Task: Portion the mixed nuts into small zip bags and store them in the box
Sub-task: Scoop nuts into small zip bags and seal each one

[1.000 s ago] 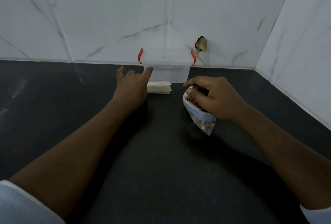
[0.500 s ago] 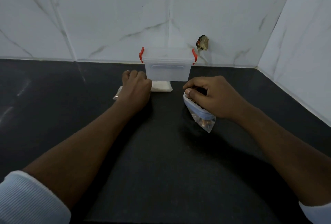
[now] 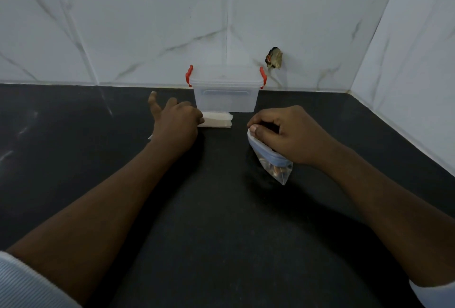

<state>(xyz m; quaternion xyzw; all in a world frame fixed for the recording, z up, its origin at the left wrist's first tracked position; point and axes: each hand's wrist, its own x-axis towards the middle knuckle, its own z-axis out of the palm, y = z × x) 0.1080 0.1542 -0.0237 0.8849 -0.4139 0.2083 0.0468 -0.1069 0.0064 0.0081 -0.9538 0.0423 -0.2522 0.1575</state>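
Head view: translucent rectangular plastic box (image 3: 225,98), crinkled clear zip bag (image 3: 278,169)

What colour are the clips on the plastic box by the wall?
Red clips on both ends of the clear box, plainest in the head view.

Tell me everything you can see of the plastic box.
The box is small, of translucent whitish plastic, with its lid on and a red clip at each end. It stands upright on the black counter by the tiled wall. A stack of small bags lies at its front foot; the left hand is close by, contact unclear.
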